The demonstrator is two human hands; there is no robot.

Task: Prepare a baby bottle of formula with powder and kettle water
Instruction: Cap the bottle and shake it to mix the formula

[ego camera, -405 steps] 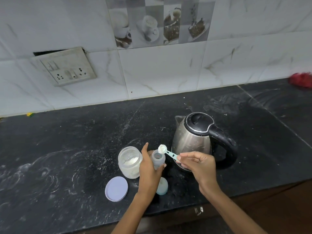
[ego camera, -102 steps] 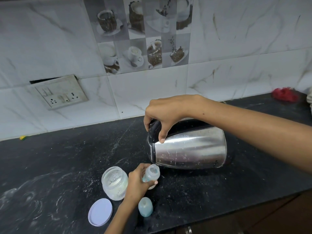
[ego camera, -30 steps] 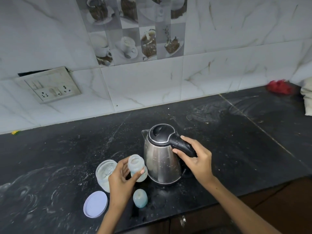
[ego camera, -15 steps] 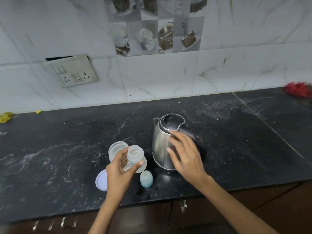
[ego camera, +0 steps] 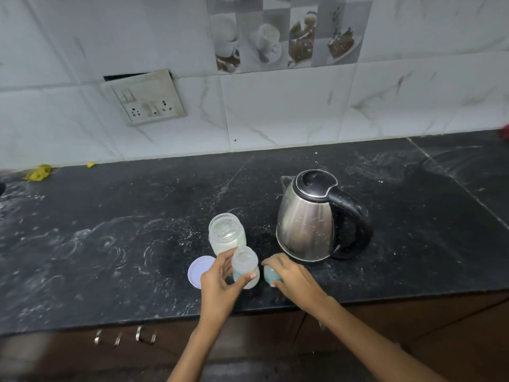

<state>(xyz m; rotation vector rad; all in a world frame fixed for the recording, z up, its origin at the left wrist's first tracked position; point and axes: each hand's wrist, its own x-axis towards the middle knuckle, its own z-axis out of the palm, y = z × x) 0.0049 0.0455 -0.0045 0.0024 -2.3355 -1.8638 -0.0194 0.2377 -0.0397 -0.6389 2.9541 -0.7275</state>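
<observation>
Left hand (ego camera: pixel 220 282) grips the uncapped bottle (ego camera: pixel 245 267); contents unclear. Right hand (ego camera: pixel 292 277) closes on the teat cap (ego camera: pixel 271 274). Kettle (ego camera: pixel 305 219) stands down; capping remains.

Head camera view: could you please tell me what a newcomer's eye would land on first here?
Probably the shiny steel kettle standing upright on the black countertop, right of centre. Next, the two hands at the front edge: the left hand holds the open baby bottle, while the right hand closes on the teal bottle cap beside it. Behind them stands an open powder jar.
</observation>
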